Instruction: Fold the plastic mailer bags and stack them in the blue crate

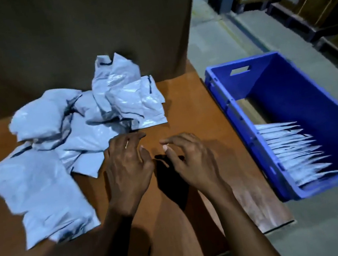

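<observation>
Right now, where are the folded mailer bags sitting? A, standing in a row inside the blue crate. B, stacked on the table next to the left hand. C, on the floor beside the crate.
A: the folded mailer bags stand in a row along one side wall inside the blue crate, while only crumpled unfolded bags lie on the wooden table.

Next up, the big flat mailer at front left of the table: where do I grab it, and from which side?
Pinch the flat mailer at its right edge, coming from the right with the left hand, which hovers open beside it. That edge lies free on the table; the far corner seems tucked under the crumpled pile, so probably slide it toward you.
</observation>
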Demonstrator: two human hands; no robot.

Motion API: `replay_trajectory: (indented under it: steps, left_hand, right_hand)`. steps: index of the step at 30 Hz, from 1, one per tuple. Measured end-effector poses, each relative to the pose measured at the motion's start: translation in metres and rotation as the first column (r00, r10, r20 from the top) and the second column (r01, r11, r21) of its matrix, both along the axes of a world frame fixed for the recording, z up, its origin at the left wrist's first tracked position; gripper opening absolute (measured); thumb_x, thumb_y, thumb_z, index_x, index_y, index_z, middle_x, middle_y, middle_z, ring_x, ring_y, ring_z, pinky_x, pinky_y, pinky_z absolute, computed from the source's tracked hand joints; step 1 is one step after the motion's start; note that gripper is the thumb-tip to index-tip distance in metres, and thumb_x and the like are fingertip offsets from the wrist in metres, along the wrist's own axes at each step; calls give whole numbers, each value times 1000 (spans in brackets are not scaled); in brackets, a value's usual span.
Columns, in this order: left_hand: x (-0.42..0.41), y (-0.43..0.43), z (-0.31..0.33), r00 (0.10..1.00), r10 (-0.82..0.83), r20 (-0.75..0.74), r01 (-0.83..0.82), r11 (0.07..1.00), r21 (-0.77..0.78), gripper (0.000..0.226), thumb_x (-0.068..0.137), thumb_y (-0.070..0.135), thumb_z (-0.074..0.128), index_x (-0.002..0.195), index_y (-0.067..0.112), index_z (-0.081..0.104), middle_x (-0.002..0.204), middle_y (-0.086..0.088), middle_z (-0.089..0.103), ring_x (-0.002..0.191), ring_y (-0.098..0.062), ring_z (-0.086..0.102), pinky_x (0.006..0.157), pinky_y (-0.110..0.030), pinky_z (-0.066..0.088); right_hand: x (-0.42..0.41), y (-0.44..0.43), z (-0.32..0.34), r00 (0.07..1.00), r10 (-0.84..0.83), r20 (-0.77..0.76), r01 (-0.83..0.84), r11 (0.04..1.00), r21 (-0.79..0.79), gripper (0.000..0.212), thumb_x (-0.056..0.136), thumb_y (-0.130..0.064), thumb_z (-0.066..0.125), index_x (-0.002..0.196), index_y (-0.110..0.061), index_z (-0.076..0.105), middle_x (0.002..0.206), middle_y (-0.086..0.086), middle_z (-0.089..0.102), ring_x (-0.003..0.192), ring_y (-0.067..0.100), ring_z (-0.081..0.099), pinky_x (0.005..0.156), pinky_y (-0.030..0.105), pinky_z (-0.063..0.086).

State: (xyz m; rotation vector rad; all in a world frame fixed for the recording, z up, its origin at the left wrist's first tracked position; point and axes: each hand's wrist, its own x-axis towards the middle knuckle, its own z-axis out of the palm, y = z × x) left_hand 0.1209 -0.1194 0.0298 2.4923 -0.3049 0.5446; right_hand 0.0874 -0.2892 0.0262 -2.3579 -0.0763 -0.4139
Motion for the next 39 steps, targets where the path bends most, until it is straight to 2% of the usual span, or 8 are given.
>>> replay_trajectory:
  steps: [6, 10, 13, 21, 26, 33, 36, 39]
  left_hand:
    - [46, 29, -6, 997, 59, 43, -54, 993, -103, 38, 97, 18, 61, 135, 15, 64, 117, -10, 68, 111, -36, 60, 91, -49, 49]
    - [84, 22, -4, 997, 52, 55, -43, 988, -150, 59, 94, 10, 56, 151, 18, 50, 115, -10, 64, 105, -34, 56, 88, -48, 50]
    - [98, 22, -5, 998, 62, 4, -60, 966, -251, 58, 95, 13, 48, 153, 19, 46, 122, -7, 65, 110, -28, 55, 91, -45, 51]
    - [84, 17, -6, 995, -18, 96, 43, 962, -268, 96, 75, -9, 64, 159, 18, 25, 148, -13, 46, 133, -31, 44, 114, -38, 38]
    - [80, 3, -24, 945, -78, 316, 110, 990, -85, 107, 65, 8, 72, 153, 28, 16, 151, -12, 29, 134, -39, 37, 107, -56, 35]
    - [57, -24, -34, 848, -95, 522, 105, 994, 12, 55, 74, -9, 53, 122, 10, 69, 115, -13, 68, 108, -35, 59, 92, -49, 44]
    - [35, -20, -53, 875, -243, 418, 207, 970, 129, 53, 70, -6, 60, 118, 12, 73, 113, -12, 68, 105, -35, 60, 91, -48, 43]
    - [12, -10, -76, 888, -430, 164, 390, 892, 228, 50, 70, 15, 63, 119, 16, 72, 118, -10, 65, 111, -35, 60, 94, -49, 41]
  right_hand:
    - [49, 53, 4, 993, -47, 105, 56, 995, -78, 25, 98, -29, 65, 121, -25, 73, 116, -5, 68, 109, 21, 64, 79, 41, 57]
    - [94, 68, 1, 977, -104, 185, 126, 986, -111, 53, 86, -17, 69, 138, -22, 63, 131, 4, 61, 119, 28, 60, 85, 46, 57]
    - [120, 76, 0, 967, -129, 220, 164, 975, -149, 43, 88, -23, 67, 131, -21, 69, 132, 6, 62, 119, 27, 58, 84, 45, 57]
    - [86, 68, 26, 953, -179, 245, 122, 966, 230, 15, 104, -8, 58, 118, -4, 63, 108, 2, 71, 97, 16, 70, 76, 39, 58]
    - [37, 40, 48, 967, -205, 153, 41, 716, 697, 13, 107, -3, 53, 112, -13, 59, 110, 3, 70, 104, 16, 71, 83, 33, 60]
    - [-12, -21, 23, 923, -357, -143, 258, 297, 919, 21, 105, -14, 59, 122, -2, 60, 116, 14, 76, 101, 36, 75, 79, 49, 65]
    - [-21, -40, -9, 831, -444, -334, 446, 174, 878, 27, 102, -16, 66, 123, 2, 65, 118, 18, 75, 97, 37, 76, 68, 39, 66]
    - [-29, -52, -45, 685, -539, -490, 662, 180, 727, 25, 101, -17, 67, 123, -5, 68, 125, 15, 71, 102, 35, 74, 72, 40, 64]
